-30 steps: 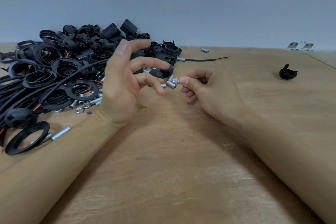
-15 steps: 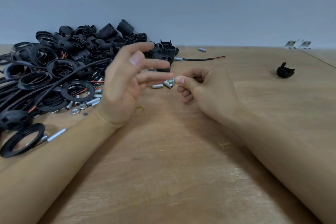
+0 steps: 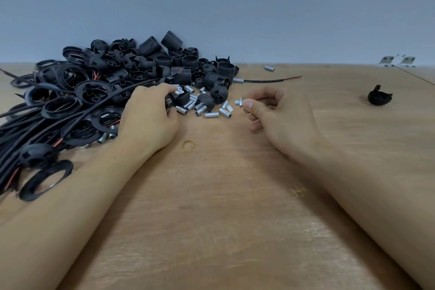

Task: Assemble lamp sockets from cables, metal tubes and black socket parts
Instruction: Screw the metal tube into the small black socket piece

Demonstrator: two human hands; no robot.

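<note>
Since the earlier frames, the left hand (image 3: 150, 115) has been lowered from mid-air onto the near edge of the parts pile, while the right hand (image 3: 277, 115) is kept where it was, just right of the loose tubes. A short metal tube (image 3: 238, 102) with what looks like a nut on it is pinched between the right thumb and forefinger, its end pointing left, held just above the desk (image 3: 223, 207). The other right fingers are curled under the palm. The left hand's fingers are bent down over a black socket cap (image 3: 182, 97) and the small tubes beside it; whether anything is actually gripped cannot be told, since the fingertips are hidden.

Between the two hands a scatter of metal tubes (image 3: 207, 110) is spread on the desk, mixed with two more black dome-shaped caps (image 3: 219, 93). Behind and to the left, a large heap of black socket parts (image 3: 141, 66), threaded rings and black cables (image 3: 28, 125) is piled. A flat black ring (image 3: 46, 180) lies beside the left forearm. A single cable with a tube on its end (image 3: 266, 81) is laid behind the right hand, a lone tube (image 3: 269, 68) farther back, and a lone black socket piece (image 3: 379, 97) well apart to the right.
</note>
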